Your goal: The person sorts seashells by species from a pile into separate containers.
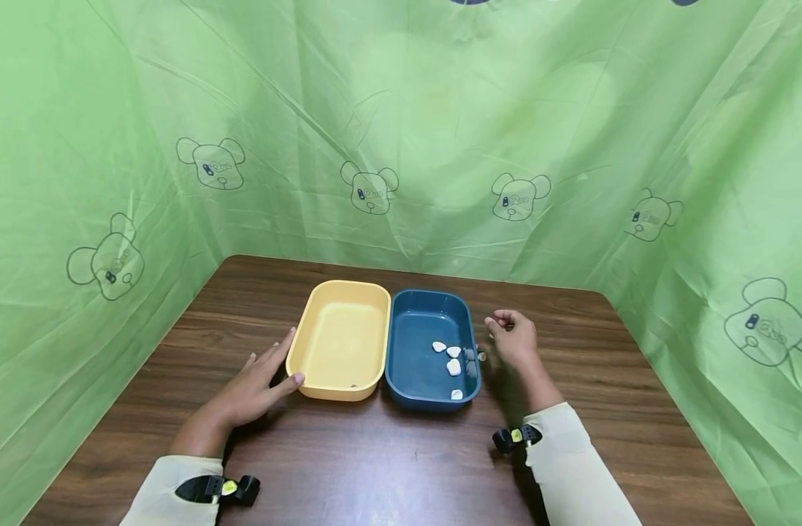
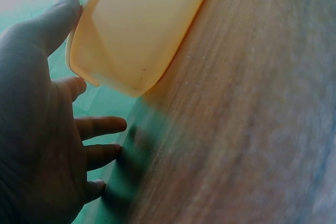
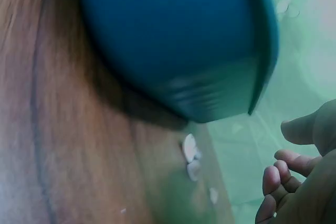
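Observation:
My left hand rests at the near left corner of a yellow tray, its thumb on the rim and its other fingers spread along the outside. The left wrist view shows the thumb against the yellow tray and the fingers mostly straight. Beside it, touching, stands a blue tray with several small white stones inside. To the right of the blue tray is my right hand, fingers loosely bent, with nothing seen between thumb and fingertips. Small pale stones lie on the table by the blue tray.
The trays stand on a dark wood-grain table. Green cloth printed with bear outlines hangs behind and at both sides. A small dark speck shows at the near wall of the yellow tray.

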A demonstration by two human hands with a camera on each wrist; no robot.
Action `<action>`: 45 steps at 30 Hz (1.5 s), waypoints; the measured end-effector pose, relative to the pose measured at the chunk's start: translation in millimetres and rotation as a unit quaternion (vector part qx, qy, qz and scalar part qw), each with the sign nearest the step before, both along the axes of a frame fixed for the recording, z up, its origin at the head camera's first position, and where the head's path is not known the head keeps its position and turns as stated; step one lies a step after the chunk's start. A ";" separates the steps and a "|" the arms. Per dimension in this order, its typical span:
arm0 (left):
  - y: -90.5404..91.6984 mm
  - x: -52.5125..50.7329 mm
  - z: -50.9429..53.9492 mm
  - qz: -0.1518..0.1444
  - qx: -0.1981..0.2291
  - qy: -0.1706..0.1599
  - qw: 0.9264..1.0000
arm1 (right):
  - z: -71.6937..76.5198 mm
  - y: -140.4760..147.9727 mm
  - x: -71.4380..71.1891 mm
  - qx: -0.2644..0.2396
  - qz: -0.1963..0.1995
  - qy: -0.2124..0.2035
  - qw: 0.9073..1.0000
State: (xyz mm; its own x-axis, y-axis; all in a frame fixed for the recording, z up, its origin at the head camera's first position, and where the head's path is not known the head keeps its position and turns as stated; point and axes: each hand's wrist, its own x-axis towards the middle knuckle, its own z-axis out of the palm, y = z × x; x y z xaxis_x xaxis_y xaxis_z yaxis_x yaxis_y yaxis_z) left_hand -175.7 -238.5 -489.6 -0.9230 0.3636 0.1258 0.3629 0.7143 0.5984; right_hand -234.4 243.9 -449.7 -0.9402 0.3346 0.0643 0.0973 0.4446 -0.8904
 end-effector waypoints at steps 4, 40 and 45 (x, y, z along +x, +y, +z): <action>0.0 -0.2 0.4 0.001 0.002 0.001 1.000 | -8.8 4.9 -2.9 0.006 0.003 -0.016 1.000; 3.1 -1.2 1.5 -0.002 0.001 0.000 1.000 | -65.4 32.7 -9.3 0.186 -0.017 -0.029 0.982; 1.3 0.2 -0.2 0.001 -0.001 0.003 1.000 | -67.6 29.4 -12.9 0.200 -0.017 -0.043 0.979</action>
